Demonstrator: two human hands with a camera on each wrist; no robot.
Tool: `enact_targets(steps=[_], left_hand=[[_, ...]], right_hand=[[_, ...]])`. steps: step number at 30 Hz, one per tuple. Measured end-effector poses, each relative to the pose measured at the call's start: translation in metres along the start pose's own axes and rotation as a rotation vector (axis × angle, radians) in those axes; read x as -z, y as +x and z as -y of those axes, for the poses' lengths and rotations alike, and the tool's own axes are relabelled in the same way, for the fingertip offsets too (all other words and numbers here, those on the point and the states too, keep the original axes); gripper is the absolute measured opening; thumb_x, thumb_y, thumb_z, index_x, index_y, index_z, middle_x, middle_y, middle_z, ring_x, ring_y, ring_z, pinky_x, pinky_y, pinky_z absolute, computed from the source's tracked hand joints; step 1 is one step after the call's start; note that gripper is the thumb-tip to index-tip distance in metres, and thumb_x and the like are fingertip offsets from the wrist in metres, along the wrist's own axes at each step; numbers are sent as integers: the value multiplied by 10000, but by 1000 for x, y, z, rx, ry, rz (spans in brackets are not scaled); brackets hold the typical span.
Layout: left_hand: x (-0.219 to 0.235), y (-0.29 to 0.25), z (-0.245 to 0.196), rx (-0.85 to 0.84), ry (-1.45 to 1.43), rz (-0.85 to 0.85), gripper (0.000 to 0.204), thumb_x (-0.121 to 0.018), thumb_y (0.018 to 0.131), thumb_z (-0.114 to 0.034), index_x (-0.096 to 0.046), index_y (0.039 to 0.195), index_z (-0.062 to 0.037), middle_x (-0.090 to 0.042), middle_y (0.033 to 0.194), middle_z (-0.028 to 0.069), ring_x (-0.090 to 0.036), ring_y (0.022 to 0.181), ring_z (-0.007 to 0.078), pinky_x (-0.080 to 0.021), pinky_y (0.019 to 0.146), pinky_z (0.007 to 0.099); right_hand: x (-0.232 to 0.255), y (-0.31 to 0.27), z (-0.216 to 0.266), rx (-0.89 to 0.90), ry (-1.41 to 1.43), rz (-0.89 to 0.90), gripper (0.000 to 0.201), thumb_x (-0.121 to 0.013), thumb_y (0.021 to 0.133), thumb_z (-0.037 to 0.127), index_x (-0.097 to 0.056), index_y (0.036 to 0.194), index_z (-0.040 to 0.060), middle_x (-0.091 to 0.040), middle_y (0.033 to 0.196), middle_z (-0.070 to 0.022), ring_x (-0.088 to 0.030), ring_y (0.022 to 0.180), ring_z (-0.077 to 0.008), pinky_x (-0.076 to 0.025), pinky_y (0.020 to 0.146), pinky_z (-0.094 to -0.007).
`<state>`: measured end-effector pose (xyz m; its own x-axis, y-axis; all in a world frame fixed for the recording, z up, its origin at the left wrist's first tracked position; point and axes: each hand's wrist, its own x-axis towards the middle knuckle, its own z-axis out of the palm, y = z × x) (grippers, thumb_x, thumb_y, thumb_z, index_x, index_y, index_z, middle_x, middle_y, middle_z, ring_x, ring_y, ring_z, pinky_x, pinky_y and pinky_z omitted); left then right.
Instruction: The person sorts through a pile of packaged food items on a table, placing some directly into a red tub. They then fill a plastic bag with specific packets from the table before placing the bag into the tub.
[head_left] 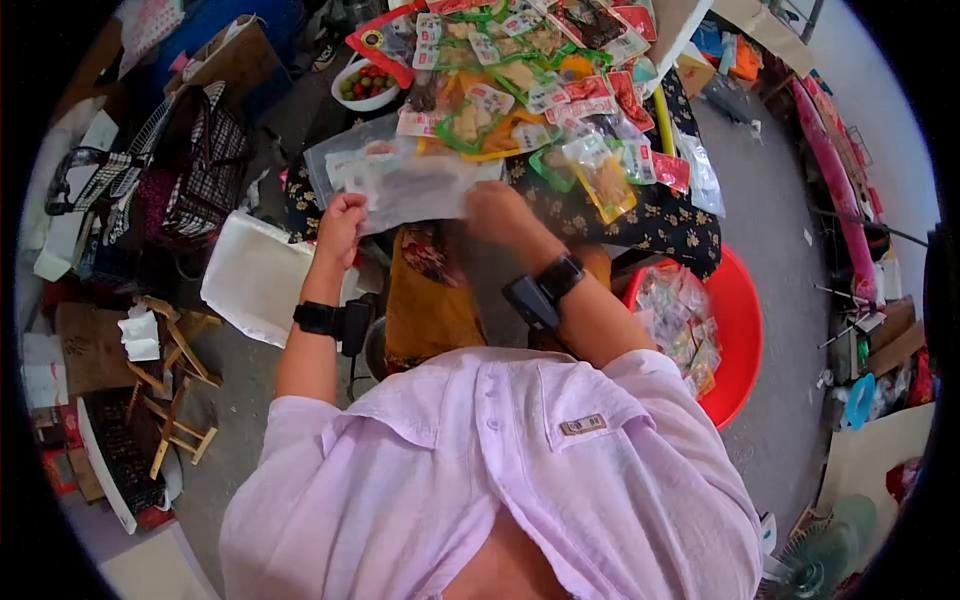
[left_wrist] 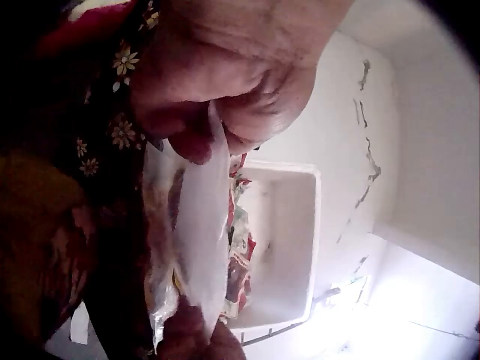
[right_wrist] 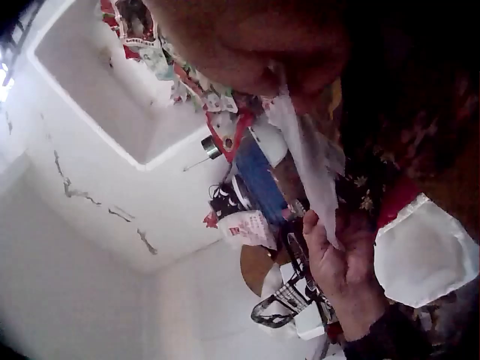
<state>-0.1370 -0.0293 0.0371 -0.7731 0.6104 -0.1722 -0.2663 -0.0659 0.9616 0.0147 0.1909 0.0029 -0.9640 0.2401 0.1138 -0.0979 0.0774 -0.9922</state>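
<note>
A whitish, see-through plastic bag (head_left: pixel 415 190) is stretched between both hands at the table's near edge. My left hand (head_left: pixel 342 228) pinches its left side between thumb and fingers. At the opposite side, my right hand (head_left: pixel 508 215) grips the bag; motion blurs this hand in the head view. In the right wrist view the bag (right_wrist: pixel 311 165) runs as a thin sheet from the right fingers down to the left hand (right_wrist: pixel 349 266). Just beyond the bag lies a heap of colourful food packets (head_left: pixel 480 110), some green-edged, others red or yellow.
A dark floral tablecloth (head_left: pixel 660 225) covers the table. Small red and green fruits fill a white bowl (head_left: pixel 364 104) at the back left. To the right on the floor stands a red basin (head_left: pixel 742 335) holding packets. A white foam box (head_left: pixel 262 285) sits at the left.
</note>
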Motion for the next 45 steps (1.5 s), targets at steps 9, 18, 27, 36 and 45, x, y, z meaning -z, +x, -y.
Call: enact_targets(steps=[9,18,27,36,45], left_hand=[[-28,13,-7,-213,257,33,191,-502,707,-24,-513,897,-18,-509,787,17,-462,682,89,-386,610,207],[-87,56,-41,-644,1202,-88,248,-502,680,-175,-538,876,-26,-551,872,166,-511,831,339,-408,732,401],[-109,158,-39,-276,1139,-174,493,-537,684,-245,-420,1113,-33,-492,1060,180,-463,979,322,-382,814,378],[-101,199,-24,-218,682,53,376,-578,674,-159,-479,996,9,-568,877,138,-561,783,241,-425,630,332],[-111,165,-75,182,342,122,130,-557,748,-137,-509,827,-46,-556,728,24,-552,620,151,-445,524,297]], right_hand=[[-24,-38,61,4,180,-524,208,-517,726,92,-504,904,-15,-522,722,-45,-496,604,-122,-403,510,-256],[15,-43,45,-331,93,-398,78,-496,713,89,-487,752,22,-462,604,-25,-444,500,-124,-344,415,-256],[16,-18,-1,-231,249,-461,158,-483,726,92,-513,847,-5,-520,602,-65,-482,439,-154,-379,385,-273],[14,-25,37,-310,91,-430,144,-492,711,70,-520,805,-35,-513,602,-77,-485,441,-156,-393,380,-278],[13,-27,47,-371,84,-430,200,-516,727,83,-460,896,-8,-481,608,-43,-460,478,-135,-363,397,-269]])
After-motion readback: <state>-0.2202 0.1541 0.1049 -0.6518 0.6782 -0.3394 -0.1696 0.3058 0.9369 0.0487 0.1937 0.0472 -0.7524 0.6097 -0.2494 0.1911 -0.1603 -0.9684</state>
